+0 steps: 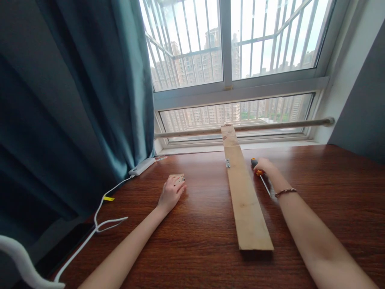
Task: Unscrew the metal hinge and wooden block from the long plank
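My right hand point(264, 166) is closed around a screwdriver point(265, 185) with a grey and orange handle. Its metal shaft points down toward the tabletop, to the right of a long wooden board point(245, 200). A small metal hinge point(227, 163) sits at the board's left edge, near its far part. Left of the board, my left hand point(171, 192) has its fingers over a small flat light-coloured piece point(180, 176) on the table. Those fingers cover most of the piece, so its kind is hard to make out.
The brown wood-grain table point(204, 228) reaches the window sill. A horizontal rail point(276, 126) crosses the window behind the board's far end. Blue curtains point(117, 80) hang at left. Beside them lie a white power strip point(142, 166), a white cable point(99, 204) and a yellow tag point(108, 198).
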Action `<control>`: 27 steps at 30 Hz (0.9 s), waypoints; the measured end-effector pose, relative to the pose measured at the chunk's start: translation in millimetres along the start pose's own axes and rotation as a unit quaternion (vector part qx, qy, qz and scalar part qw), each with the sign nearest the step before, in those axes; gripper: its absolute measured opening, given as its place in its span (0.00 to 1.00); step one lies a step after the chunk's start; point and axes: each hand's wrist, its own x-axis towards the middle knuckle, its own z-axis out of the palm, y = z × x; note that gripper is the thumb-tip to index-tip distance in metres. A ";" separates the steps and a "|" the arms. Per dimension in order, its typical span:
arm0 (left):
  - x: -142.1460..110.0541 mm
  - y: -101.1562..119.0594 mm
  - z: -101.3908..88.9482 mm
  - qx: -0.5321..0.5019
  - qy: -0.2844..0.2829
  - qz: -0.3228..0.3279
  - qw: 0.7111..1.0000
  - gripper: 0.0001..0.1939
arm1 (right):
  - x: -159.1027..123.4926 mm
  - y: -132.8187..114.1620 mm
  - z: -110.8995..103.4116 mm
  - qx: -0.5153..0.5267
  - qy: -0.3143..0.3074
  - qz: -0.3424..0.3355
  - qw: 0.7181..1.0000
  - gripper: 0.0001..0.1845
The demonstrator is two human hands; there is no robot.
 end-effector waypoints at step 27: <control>120.6 162.0 59.2 -0.717 -0.228 -0.368 0.545 0.04 | -24.8 -97.7 -74.6 0.495 0.040 0.045 0.867 0.14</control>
